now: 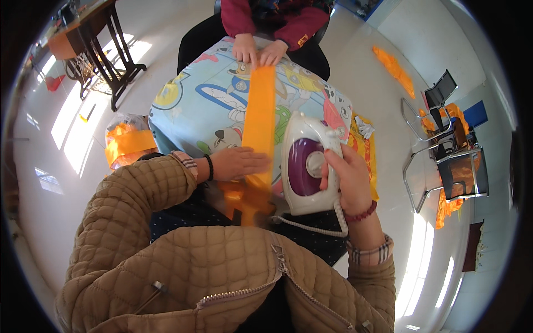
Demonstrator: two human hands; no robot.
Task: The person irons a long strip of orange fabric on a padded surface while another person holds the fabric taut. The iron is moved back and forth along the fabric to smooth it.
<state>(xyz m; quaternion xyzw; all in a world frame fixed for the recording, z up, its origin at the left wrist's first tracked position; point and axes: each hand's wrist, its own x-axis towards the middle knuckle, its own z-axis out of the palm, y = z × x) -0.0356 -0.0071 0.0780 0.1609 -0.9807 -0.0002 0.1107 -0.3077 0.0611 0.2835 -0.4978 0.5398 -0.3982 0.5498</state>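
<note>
A long strip of orange fabric (260, 108) runs down the middle of a padded board covered in cartoon-print cloth (216, 95). My left hand (239, 163) lies flat across the strip near the board's front edge, fingers extended and holding nothing. In my right hand (350, 179) is the handle of a white and purple steam iron (306, 166), just right of the strip. Whether its soleplate touches the cloth is hidden. The iron's white cord (312, 225) loops below my right hand. Loose orange fabric (254, 204) hangs over my lap.
Opposite me, a seated person's hands (260, 52) touch the strip's far end. A clear bag of orange material (130, 141) stands at left, a yellow bag (364, 154) at right. A treadle sewing machine table (98, 45) and chairs with orange fabric (452, 162) stand farther off.
</note>
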